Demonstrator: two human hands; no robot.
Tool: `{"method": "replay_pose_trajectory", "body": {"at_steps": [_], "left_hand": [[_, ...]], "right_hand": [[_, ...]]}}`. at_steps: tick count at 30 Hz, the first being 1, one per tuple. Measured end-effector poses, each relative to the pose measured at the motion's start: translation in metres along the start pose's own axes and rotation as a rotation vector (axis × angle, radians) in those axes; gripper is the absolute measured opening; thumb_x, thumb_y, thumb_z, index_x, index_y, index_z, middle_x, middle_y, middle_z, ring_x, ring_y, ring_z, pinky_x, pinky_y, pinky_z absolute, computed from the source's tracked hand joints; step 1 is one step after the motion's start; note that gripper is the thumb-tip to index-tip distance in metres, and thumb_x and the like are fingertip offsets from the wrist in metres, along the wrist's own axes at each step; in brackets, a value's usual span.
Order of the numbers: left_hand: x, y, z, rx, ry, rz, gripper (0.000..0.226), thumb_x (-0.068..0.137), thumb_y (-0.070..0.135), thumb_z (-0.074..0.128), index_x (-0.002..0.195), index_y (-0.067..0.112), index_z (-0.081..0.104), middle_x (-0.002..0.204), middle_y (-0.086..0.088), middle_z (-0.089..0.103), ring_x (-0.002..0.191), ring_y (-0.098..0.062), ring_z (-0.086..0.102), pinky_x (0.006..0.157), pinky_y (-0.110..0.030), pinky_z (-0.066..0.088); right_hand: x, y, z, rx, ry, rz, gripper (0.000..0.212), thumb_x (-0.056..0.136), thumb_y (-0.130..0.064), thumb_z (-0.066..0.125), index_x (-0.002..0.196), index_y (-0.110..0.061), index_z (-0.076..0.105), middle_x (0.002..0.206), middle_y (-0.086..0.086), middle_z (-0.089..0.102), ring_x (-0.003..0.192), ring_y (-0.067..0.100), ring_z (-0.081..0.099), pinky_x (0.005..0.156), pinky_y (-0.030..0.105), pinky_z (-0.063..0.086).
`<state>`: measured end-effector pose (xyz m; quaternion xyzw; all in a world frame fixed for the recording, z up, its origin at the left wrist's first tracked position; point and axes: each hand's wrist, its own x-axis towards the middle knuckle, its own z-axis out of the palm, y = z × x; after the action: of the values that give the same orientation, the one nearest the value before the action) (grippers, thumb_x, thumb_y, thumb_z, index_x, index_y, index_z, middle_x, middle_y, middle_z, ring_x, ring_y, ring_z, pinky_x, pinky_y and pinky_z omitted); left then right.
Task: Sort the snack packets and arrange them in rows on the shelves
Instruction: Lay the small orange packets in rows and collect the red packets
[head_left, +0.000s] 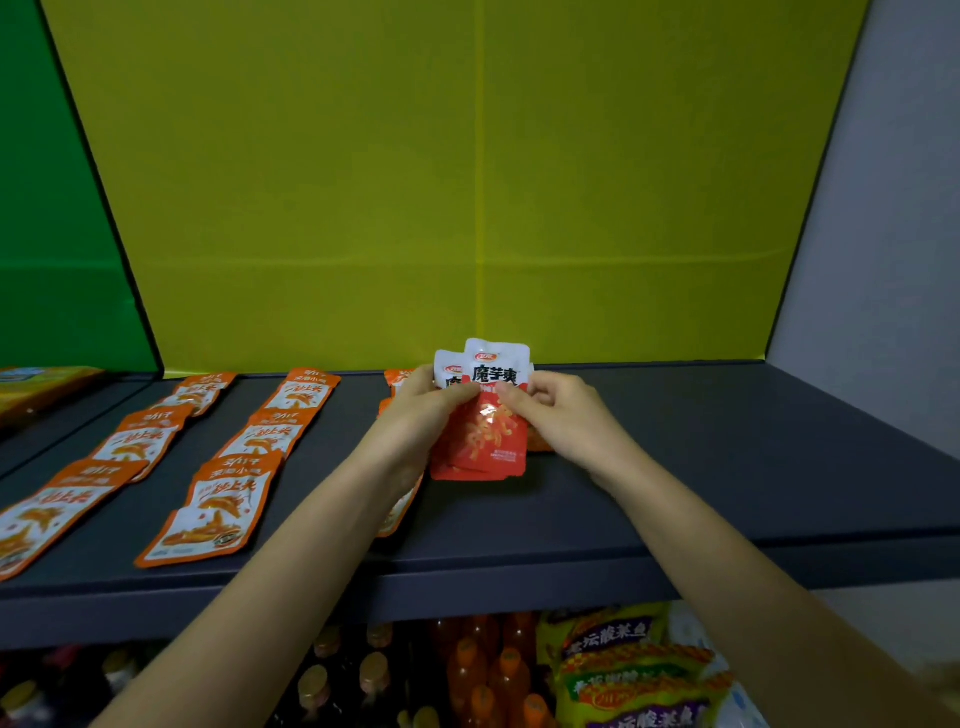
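While both hands hold a small stack of red packets (480, 415) upright at frame centre above the dark shelf (727, 457), the sorting step is in hand. The left hand (421, 410) grips the stack; the right hand (553, 410) pinches the front packet. Next move: probably peel it off and start a row right of the orange packets (228, 488).

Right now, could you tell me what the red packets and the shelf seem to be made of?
Red packets: likely glossy plastic film; a highlight glints on the front. Shelf: matte dark grey, perhaps painted metal or laminate; no shine shows.
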<state>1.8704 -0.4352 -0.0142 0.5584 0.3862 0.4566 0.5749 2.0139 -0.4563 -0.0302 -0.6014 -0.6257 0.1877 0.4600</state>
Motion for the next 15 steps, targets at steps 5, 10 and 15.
{"method": "replay_pose_trajectory", "body": {"at_steps": [5, 10, 15], "left_hand": [[0.004, 0.008, -0.016, 0.015, 0.116, -0.038, 0.011, 0.091, 0.009, 0.043, 0.097, 0.010, 0.052, 0.072, -0.006, 0.056, 0.059, -0.017, 0.055, 0.055, -0.025, 0.047], [0.005, 0.008, -0.020, 0.037, 0.105, -0.036, 0.017, 0.092, 0.006, 0.043, 0.108, 0.008, 0.049, 0.072, -0.005, 0.056, 0.058, -0.015, 0.055, 0.052, -0.024, 0.045], [0.009, 0.005, -0.026, 0.130, 0.079, 0.009, 0.030, 0.091, 0.005, 0.048, 0.120, -0.004, 0.048, 0.078, -0.009, 0.058, 0.066, -0.019, 0.055, 0.058, -0.030, 0.041]], "right_hand": [[-0.011, 0.011, -0.040, 0.142, -0.072, 0.061, 0.031, 0.089, -0.038, 0.059, 0.065, -0.018, 0.059, 0.071, 0.008, 0.071, 0.064, 0.006, 0.062, 0.069, 0.026, 0.044], [-0.035, 0.023, -0.040, 0.054, -0.216, 0.160, 0.031, 0.089, -0.037, 0.058, 0.082, -0.009, 0.068, 0.084, 0.003, 0.075, 0.077, 0.010, 0.069, 0.086, 0.026, 0.050], [-0.047, 0.022, -0.030, -0.114, -0.234, 0.158, 0.033, 0.086, -0.044, 0.059, 0.063, -0.020, 0.059, 0.085, 0.005, 0.075, 0.084, 0.018, 0.070, 0.085, 0.036, 0.051]]}}
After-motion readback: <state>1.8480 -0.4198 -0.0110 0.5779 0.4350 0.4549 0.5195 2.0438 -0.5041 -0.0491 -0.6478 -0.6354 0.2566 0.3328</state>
